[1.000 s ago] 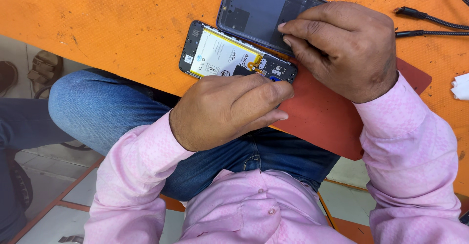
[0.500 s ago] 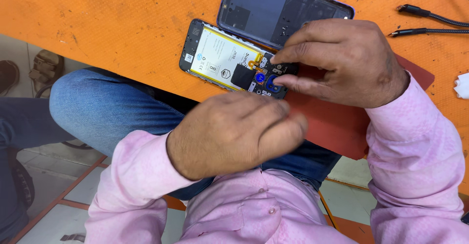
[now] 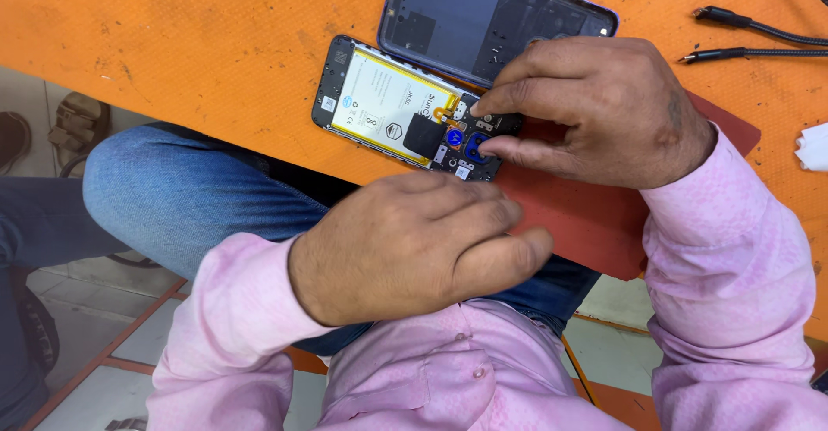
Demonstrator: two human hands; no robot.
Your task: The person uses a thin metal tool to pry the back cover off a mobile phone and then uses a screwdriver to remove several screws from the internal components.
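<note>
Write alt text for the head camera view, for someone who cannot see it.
A person's right hand presses fingertips onto the circuit end of an opened black smartphone with a pale battery on an orange table. The left hand hovers loosely closed near the pink-shirted chest; a detached dark back cover lies beside the phone.

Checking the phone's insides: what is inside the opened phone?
Inside the opened phone: a pale battery, a black patch and a blue round part. The right hand covers that end.

One head-worn camera looks steeply down, close over the orange table (image 3: 216,51) edge and the person's lap.
</note>
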